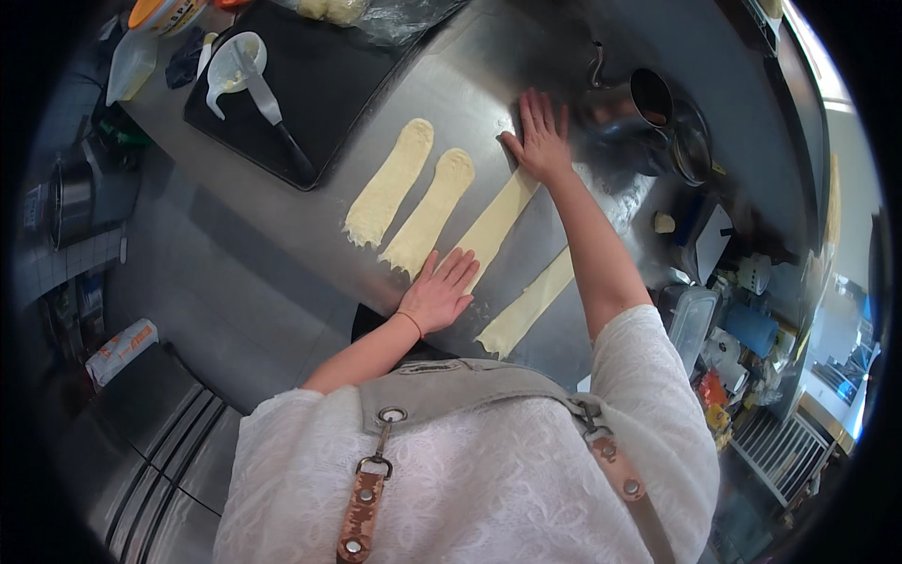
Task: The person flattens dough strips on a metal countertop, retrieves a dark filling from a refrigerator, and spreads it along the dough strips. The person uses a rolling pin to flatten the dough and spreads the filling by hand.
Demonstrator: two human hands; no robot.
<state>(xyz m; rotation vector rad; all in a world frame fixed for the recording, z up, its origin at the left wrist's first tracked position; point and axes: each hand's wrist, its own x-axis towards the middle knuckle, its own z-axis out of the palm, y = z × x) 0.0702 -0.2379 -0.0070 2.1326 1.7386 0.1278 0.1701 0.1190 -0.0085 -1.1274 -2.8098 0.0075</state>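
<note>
Four flattened strips of pale dough lie side by side on a stainless steel worktable (pixel 472 99). My left hand (pixel 442 292) rests palm down on the near end of the third dough strip (pixel 499 211). Flat against the far end of that same strip is my right hand (pixel 544 144), its fingers spread and reaching past the dough onto the steel. To the left are the first strip (pixel 390 183) and the second strip (pixel 430 211), both with rounded far ends and ragged near ends. The fourth strip (pixel 528 303) runs partly beneath my right forearm, which hides its far end.
On the left, a black baking tray (pixel 320 77) carries a white plastic cup (pixel 220 67), a black-handled spatula (pixel 268 106) and plastic-wrapped dough (pixel 335 8). A metal pitcher (pixel 609 109) stands at the far right, with a small dough piece (pixel 664 223) and a plastic container (pixel 690 321) nearer.
</note>
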